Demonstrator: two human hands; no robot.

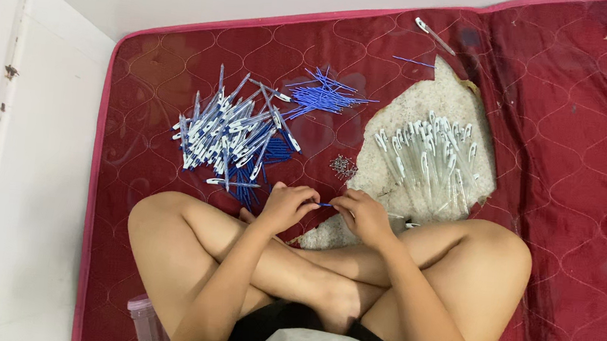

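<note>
I sit cross-legged on a red quilted mattress (562, 142). My left hand (287, 206) and my right hand (364, 214) meet above my shins and pinch a thin blue pen refill (324, 205) between them. A heap of assembled blue-and-white pens (229, 138) lies ahead to the left. Loose blue refills (322, 95) lie beyond it. Several empty clear-white pen barrels (430, 160) rest ahead to the right on a torn pale patch (426, 104) of the mattress. A small cluster of tiny metal springs (343, 167) sits between the two piles.
A white wall (33, 169) borders the mattress on the left and far side. One stray pen (432, 34) and a lone refill (413, 61) lie near the far edge. A clear plastic jar (146, 319) stands by my left thigh.
</note>
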